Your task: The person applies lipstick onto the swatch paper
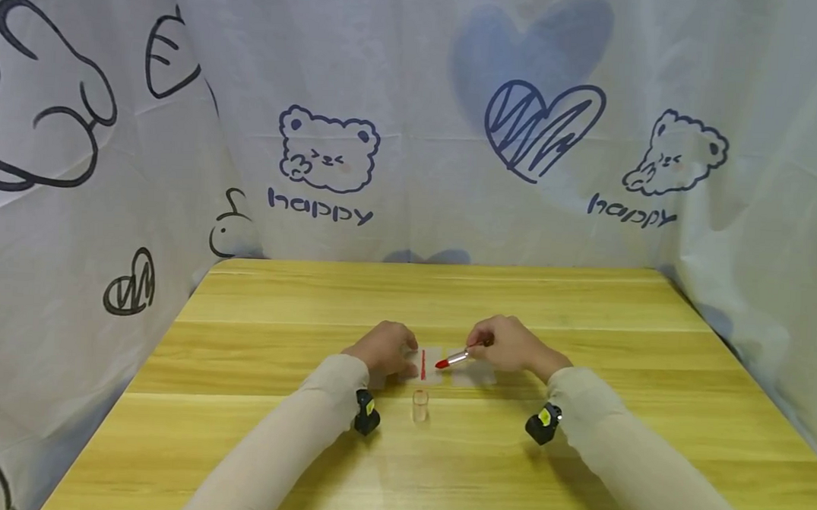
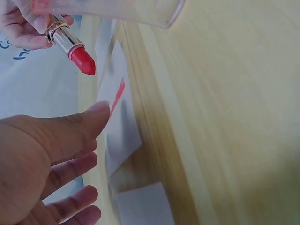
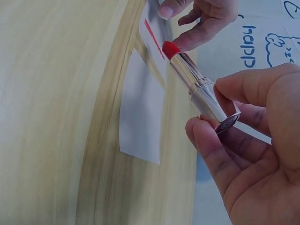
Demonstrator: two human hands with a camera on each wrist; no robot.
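Cream cloth sleeves [image 1: 277,447] closest. R grip [image 1: 510,343] pinches shiny metal lipstick [image 3: 201,84], tapered red tip [image 2: 83,61] nr white sheet [image 2: 124,129] w/ red streak [image 1: 423,364]. L grip [image 1: 385,349] relaxed, beside sheet. Clr cyl. tube [image 1: 420,408] on wood-grain table [image 1: 447,302].

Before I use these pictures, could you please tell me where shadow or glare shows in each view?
Head view: soft shadows darken the wooden table near both sleeves, and the clear cap looks faint; left wrist view: a bluish shadow crosses the red-marked paper; right wrist view: bright reflections streak the lipstick's metal tube, and soft shading dims the blank paper.
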